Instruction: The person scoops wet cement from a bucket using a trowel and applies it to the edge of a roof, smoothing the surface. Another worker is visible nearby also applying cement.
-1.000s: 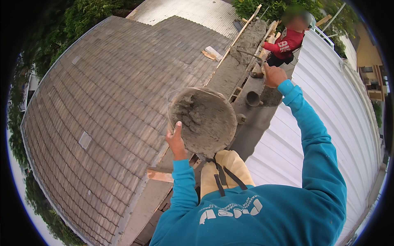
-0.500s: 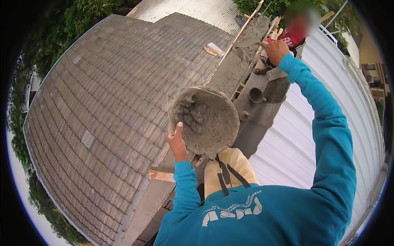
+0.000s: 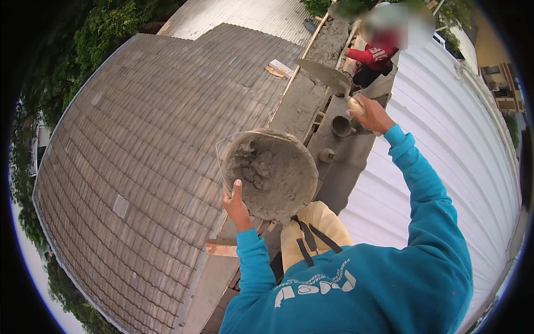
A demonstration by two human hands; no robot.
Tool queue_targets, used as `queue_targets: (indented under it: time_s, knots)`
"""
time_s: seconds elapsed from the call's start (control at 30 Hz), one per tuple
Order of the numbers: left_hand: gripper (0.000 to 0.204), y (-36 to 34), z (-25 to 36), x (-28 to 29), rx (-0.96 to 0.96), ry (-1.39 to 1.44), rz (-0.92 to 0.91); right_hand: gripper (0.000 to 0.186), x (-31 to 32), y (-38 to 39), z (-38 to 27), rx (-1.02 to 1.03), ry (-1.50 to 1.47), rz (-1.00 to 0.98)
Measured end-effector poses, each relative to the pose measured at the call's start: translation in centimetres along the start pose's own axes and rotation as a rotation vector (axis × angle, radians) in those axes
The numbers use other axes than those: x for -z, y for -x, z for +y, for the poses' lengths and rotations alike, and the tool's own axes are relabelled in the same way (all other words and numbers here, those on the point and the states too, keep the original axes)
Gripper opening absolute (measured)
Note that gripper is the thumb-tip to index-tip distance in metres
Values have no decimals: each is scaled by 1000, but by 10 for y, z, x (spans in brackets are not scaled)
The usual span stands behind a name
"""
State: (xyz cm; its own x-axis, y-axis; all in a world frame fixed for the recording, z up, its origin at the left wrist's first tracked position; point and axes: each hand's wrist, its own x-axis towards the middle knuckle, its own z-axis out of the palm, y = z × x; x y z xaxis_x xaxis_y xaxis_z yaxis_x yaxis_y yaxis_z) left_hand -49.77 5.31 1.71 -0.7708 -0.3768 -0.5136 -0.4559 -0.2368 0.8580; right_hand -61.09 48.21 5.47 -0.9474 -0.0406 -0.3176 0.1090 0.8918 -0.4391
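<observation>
Two hands worked: the left hand [image 3: 238, 207] gripped the mortar bucket [image 3: 272, 173] at centre frame; the right hand [image 3: 371, 116] clasped a trowel [image 3: 328, 75] at upper right.

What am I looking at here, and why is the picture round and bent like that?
This is one view from a wide fisheye camera worn on a person's head, looking down at their own hands; that lens bends straight edges near the rim. No machine is involved. The person in the teal sleeves stands high among roofs. The left hand grips the rim of a bucket with grey mortar in it. The right hand is stretched forward, holding a trowel above a strip of wet mortar that runs between a tiled roof and a white ribbed roof. Farther along, another person in a red sleeve works.
</observation>
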Motion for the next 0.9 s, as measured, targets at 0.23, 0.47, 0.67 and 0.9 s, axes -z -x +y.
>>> queue_targets:
  time_s: [0.23,0.47,0.67,0.9]
  knots:
    - [72,-6,-9,6,-20,-42,-13,50,-66,-17,61,-146,1,40]
    - [66,-2,-9,9,-2,-62,-7,64,-13,-108,110,-222,124,151]
    - [60,-3,-8,8,-19,-61,-7,66,-18,-155,123,-414,-293,84]
    - [57,-8,-11,5,-32,-6,-29,61,-36,-65,113,-525,-607,-93]
